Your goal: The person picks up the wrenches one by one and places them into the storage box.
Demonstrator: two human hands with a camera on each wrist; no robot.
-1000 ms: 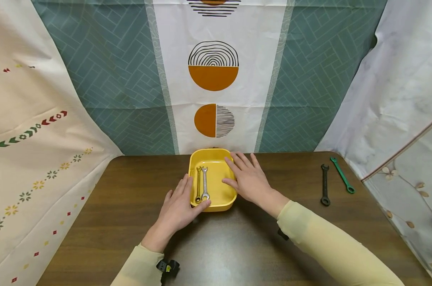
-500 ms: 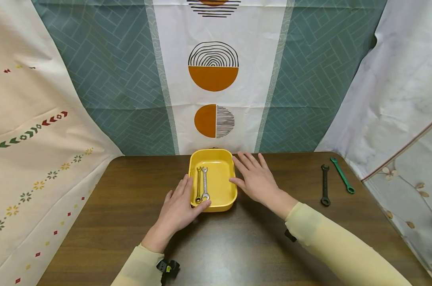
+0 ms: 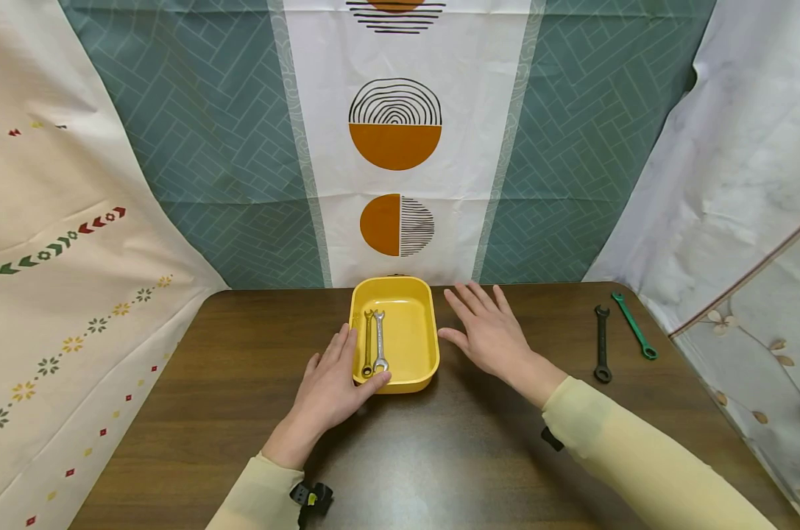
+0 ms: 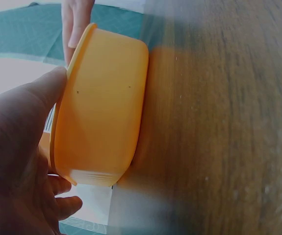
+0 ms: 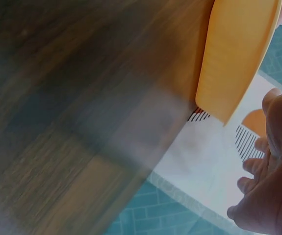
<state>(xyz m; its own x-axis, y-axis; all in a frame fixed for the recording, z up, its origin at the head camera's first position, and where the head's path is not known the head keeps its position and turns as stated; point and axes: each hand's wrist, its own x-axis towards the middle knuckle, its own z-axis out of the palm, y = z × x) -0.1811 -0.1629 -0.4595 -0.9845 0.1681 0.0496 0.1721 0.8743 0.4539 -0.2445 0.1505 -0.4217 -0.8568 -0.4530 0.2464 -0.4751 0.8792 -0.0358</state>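
A yellow tub (image 3: 406, 331) stands at the back middle of the table. Inside it, a gold wrench (image 3: 368, 342) and a silver wrench (image 3: 380, 342) lie side by side along the left. My left hand (image 3: 330, 386) rests at the tub's near left corner, fingers stretched along its left side, thumb on the front rim. The left wrist view shows that thumb (image 4: 47, 88) at the tub's edge, its outer wall (image 4: 101, 103) facing the camera. Just right of the tub, my right hand (image 3: 489, 335) hovers with spread fingers, holding nothing.
Toward the right end of the dark wooden table (image 3: 241, 412) lie a black wrench (image 3: 601, 342) and a green wrench (image 3: 634, 324). A patterned cloth (image 3: 400, 147) hangs behind the table's back edge. More cloth hangs along both sides.
My right hand has drawn away to the right, from over the tub's right rim to beside it. My left hand, the tub and the wrenches have stayed in place.
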